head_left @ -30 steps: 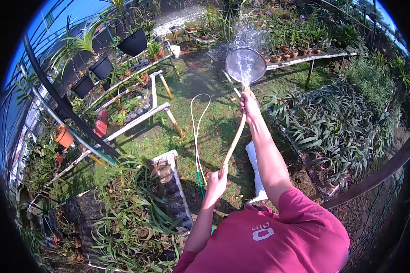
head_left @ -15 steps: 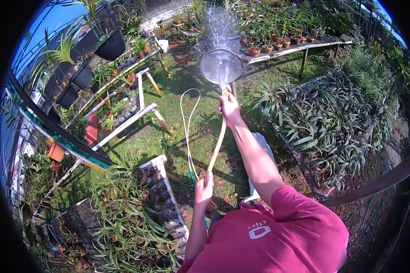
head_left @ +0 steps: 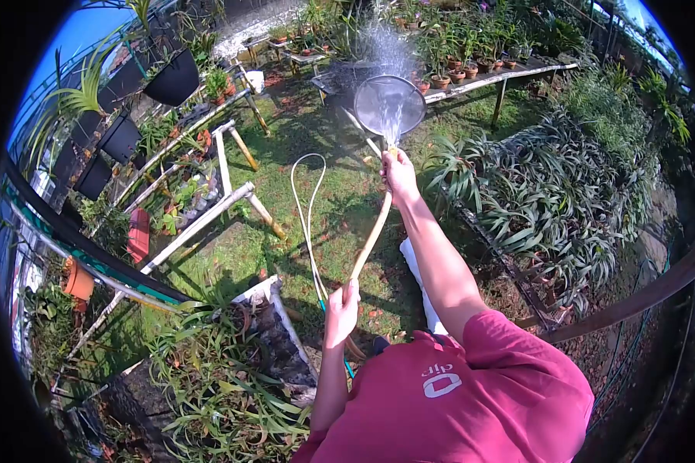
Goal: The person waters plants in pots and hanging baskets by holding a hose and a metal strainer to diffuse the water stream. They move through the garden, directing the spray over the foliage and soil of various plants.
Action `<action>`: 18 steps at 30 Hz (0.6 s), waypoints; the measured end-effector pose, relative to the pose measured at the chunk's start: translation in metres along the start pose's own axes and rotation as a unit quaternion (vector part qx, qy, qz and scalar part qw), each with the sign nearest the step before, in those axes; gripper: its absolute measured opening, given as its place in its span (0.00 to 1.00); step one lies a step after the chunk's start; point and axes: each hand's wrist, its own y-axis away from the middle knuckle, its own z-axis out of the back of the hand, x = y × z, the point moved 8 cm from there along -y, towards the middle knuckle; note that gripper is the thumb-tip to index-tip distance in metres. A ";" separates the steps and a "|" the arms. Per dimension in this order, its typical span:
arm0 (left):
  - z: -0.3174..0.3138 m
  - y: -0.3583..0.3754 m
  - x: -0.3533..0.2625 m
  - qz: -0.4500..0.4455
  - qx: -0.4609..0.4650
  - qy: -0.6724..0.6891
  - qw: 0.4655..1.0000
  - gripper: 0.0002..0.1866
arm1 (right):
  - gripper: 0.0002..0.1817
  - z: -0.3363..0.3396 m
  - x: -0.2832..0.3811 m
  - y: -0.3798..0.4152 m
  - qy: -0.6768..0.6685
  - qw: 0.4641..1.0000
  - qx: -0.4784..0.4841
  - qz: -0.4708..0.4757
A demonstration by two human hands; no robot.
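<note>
My right hand (head_left: 399, 174) is closed around the front end of a yellowish garden hose (head_left: 373, 235), held out ahead of me. Water (head_left: 391, 123) gushes from that end across a round, greyish mesh-like disc with a dark rim (head_left: 369, 108), and spray rises beyond it. Lower and nearer my body, my left hand (head_left: 342, 310) grips the same hose. A thin pale loop of hose (head_left: 294, 181) shows over the grass just left of the held length.
Strap-leaved plants fill a bed (head_left: 552, 201) at right and another (head_left: 216, 370) at lower left. Potted plants stand on a bench (head_left: 510, 75) at the back. White-and-yellow posts and rails (head_left: 208, 220) and black hanging pots (head_left: 172, 79) line the left. Grass (head_left: 270, 177) lies between.
My right hand, the hose end and the disc have shifted slightly right and up in view, the spray with them. My left hand stays on the hose; the surroundings have slid a little left.
</note>
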 end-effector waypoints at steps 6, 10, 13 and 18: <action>0.009 -0.022 0.014 -0.020 0.037 -0.012 0.999 0.22 | 0.03 0.006 -0.016 -0.009 0.043 0.999 0.006 -0.004; 0.022 -0.032 0.012 0.018 0.009 -0.012 1.000 0.20 | 0.03 0.006 -0.043 -0.014 0.039 0.999 -0.031 -0.004; 0.032 -0.046 0.010 0.000 -0.025 -0.014 1.000 0.20 | 0.03 -0.002 -0.066 -0.035 0.063 0.997 -0.041 -0.010; 0.037 -0.075 0.015 0.009 -0.063 -0.061 0.996 0.20 | 0.01 -0.035 -0.085 -0.077 0.058 0.998 -0.006 -0.027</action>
